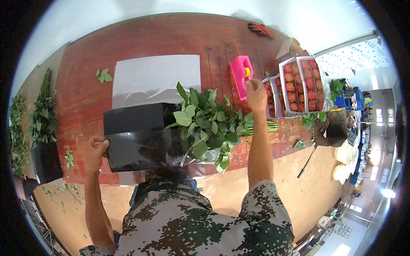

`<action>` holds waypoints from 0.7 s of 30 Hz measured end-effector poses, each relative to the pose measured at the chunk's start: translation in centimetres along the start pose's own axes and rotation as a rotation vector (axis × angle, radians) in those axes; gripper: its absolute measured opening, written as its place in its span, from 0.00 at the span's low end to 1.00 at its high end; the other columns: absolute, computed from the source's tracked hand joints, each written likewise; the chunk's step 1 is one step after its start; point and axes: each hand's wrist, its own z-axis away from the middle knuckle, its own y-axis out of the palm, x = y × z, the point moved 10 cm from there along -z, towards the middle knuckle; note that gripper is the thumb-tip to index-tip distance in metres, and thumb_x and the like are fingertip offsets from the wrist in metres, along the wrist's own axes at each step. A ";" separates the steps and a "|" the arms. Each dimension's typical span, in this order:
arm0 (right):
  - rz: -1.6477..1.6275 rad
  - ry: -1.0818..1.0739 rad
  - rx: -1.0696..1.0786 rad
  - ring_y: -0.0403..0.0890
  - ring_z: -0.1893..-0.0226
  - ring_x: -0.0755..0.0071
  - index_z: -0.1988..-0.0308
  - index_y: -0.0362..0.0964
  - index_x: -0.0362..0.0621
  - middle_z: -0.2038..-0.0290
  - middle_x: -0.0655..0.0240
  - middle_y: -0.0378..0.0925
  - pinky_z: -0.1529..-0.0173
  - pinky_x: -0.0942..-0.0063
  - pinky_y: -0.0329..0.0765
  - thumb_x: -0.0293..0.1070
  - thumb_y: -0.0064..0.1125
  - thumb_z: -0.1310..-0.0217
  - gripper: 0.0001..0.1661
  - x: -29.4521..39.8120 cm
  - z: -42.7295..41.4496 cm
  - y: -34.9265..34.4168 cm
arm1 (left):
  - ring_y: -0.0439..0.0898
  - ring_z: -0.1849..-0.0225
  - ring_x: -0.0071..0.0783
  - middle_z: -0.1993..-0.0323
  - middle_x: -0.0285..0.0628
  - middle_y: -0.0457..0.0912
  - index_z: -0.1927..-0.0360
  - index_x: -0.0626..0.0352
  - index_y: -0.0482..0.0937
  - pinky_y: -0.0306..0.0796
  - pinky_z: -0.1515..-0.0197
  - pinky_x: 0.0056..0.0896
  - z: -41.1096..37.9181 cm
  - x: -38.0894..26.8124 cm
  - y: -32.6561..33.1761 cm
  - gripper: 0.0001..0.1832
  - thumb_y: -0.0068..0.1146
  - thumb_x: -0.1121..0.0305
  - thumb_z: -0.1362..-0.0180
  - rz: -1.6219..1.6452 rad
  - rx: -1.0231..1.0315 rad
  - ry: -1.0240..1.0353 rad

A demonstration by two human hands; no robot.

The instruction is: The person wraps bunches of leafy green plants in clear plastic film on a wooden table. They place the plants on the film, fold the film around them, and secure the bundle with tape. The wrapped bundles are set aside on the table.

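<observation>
In front of me lies a bunch of leafy green stems (205,121), its left end inside a black wrapper (137,150). The stem ends point right, and clear film shows at the wrapper's right edge. My left hand (94,152) is at the wrapper's left end, thumb and curled fingers closed on its edge. My right hand (257,96) is at the right side of a pink tape dispenser (237,76) with a yellow-cored roll. Its fingertips are drawn together beside the dispenser; whether tape is between them is too small to tell.
White sheets (157,76) lie beyond the wrapper on the red table (128,41). Wrapped bunches of red-orange roses (299,84) are stacked at right. A red and black glove (261,30) rests at the far edge. Another black-wrapped bunch (46,160) stands at left.
</observation>
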 end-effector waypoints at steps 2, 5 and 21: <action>0.168 -0.057 -0.026 0.80 0.53 0.40 0.49 0.73 0.31 0.53 0.41 0.79 0.46 0.57 0.74 0.44 0.57 0.37 0.26 -5.0 -3.3 0.3 | 0.75 0.76 0.16 0.76 0.31 0.79 0.59 0.61 0.75 0.69 0.74 0.20 0.0 -0.4 0.3 0.13 0.66 0.67 0.43 -0.005 0.007 -0.016; 0.384 0.158 0.164 0.80 0.52 0.40 0.52 0.76 0.32 0.54 0.42 0.80 0.46 0.56 0.74 0.47 0.54 0.36 0.27 -11.2 -5.8 2.4 | 0.75 0.76 0.16 0.76 0.31 0.79 0.59 0.61 0.75 0.69 0.74 0.20 0.3 -0.4 0.2 0.13 0.65 0.66 0.42 -0.001 -0.015 -0.042; -0.194 0.650 0.394 0.81 0.70 0.70 0.60 0.82 0.36 0.70 0.66 0.82 0.63 0.70 0.78 0.42 0.68 0.46 0.20 -19.0 -0.7 0.6 | 0.77 0.74 0.19 0.73 0.34 0.81 0.59 0.63 0.77 0.70 0.72 0.22 0.1 -0.4 0.7 0.15 0.65 0.64 0.44 -0.033 0.029 -0.082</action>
